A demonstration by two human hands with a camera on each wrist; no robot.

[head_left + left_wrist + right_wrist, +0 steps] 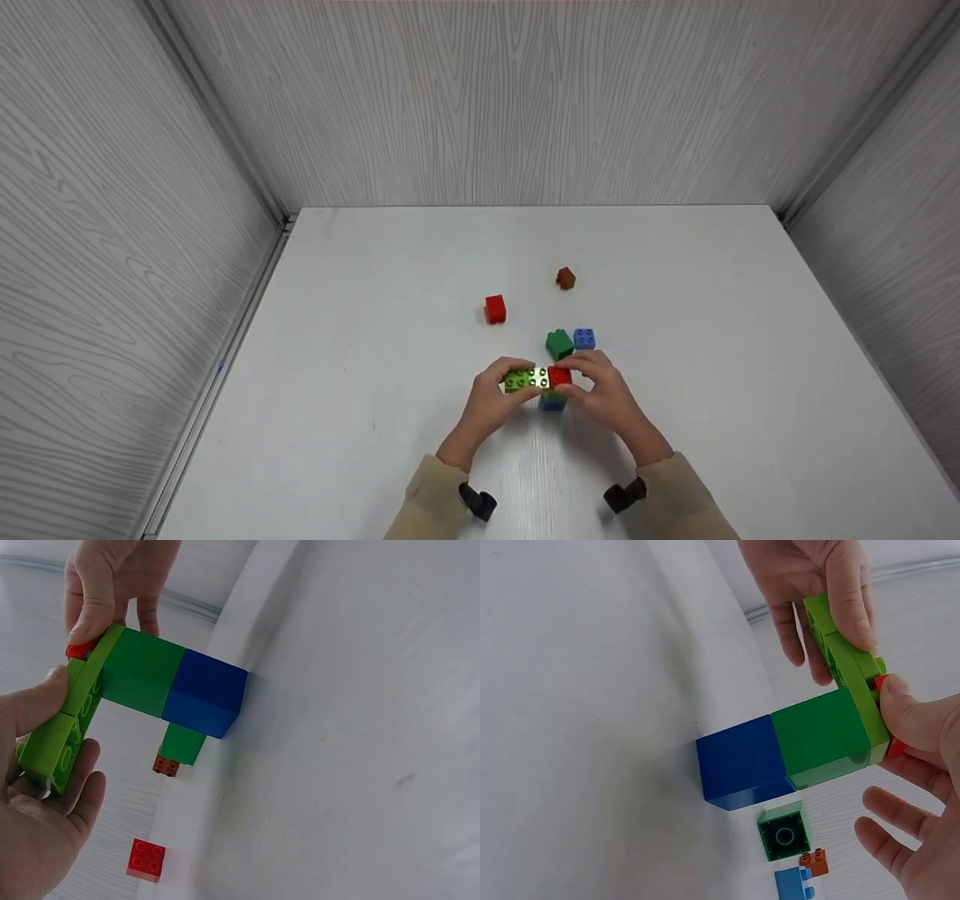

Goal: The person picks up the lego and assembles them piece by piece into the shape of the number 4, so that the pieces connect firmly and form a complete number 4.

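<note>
My left hand pinches light green bricks between thumb and fingers. These jut out to the left, and in the left wrist view their hollow undersides show at the overhang. With thumb and fingers, my right hand grips a small red brick at the right end of the light green ones. Below that end a dark green brick sits on a blue brick, which is lowest in the stack. The right hand's other fingers spread loosely in the right wrist view.
Beyond the stack, a loose green brick lies tipped, its hollow underside showing. A lighter blue brick is beside it. Farther back are another red brick and a brown brick. Grey wood-grain panels border the white table.
</note>
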